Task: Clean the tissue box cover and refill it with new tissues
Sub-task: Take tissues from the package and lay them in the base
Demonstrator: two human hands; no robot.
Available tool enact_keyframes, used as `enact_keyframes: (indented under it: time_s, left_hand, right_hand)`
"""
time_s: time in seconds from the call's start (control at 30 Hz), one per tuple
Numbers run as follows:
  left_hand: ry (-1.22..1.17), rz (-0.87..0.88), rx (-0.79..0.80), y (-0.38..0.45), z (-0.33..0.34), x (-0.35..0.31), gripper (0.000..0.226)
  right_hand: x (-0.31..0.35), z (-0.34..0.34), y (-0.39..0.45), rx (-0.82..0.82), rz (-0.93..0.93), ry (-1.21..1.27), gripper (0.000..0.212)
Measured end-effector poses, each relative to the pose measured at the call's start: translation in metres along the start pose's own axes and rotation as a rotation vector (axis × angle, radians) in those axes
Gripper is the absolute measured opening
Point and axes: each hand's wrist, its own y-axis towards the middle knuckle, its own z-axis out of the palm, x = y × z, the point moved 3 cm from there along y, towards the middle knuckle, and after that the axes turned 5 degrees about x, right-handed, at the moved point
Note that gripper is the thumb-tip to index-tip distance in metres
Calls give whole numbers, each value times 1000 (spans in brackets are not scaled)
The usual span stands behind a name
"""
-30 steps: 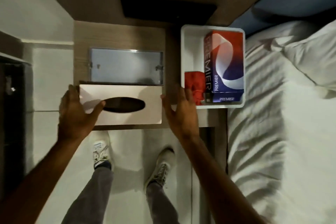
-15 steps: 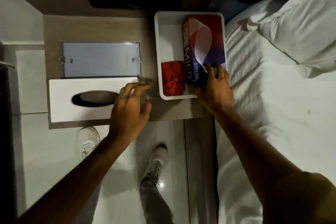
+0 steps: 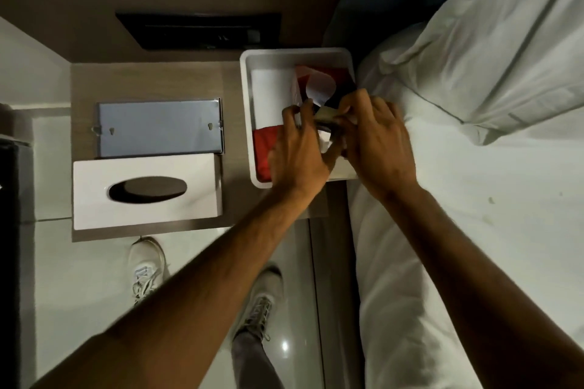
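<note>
While both hands meet over the white tray (image 3: 246, 110) | left hand (image 3: 297, 148) and right hand (image 3: 376, 142) pinch the tissue pack (image 3: 319, 88) inside it | white cover (image 3: 145, 191) sits untouched beside metal plate (image 3: 159, 128) on nightstand (image 3: 151, 82).

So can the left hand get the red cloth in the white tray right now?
Probably yes. The left hand is already inside the white plastic tray, right beside the red cloth, with nothing covering it, though both hands are busy with the tissue pack.
</note>
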Motion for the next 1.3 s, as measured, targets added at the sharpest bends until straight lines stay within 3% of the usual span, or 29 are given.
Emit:
enact_keyframes:
  time_s: [0.13,0.4,0.6,0.7,0.9,1.0,1.07,1.13,1.3]
  left_hand:
    - [-25,27,-30,-2,-9,-9,74]
    - [40,135,2,-4,-24,-8,103]
    - [18,176,-86,4,-35,-6,64]
    - [63,228,-92,4,-37,-4,51]
    - [72,245,-119,10,-43,-1,51]
    - [66,256,-103,11,-42,0,46]
    - [55,249,-93,13,-40,0,45]
    - [46,244,-78,14,-38,0,47]
    - [31,254,-73,16,-39,-2,51]
  right_hand:
    - [-3,-3,5,57,-17,-61,27]
    - [-15,12,6,-14,94,-151,37]
    - [-34,20,-15,40,320,-124,59]
    - [-39,19,-22,30,336,-58,55]
    - [-42,2,-27,-137,454,-2,34]
    - [-26,1,-20,-172,355,-32,29]
    - [-11,9,-10,-72,197,66,30]
    - [-1,23,1,129,95,154,38]
    - [-20,52,16,560,214,142,58]
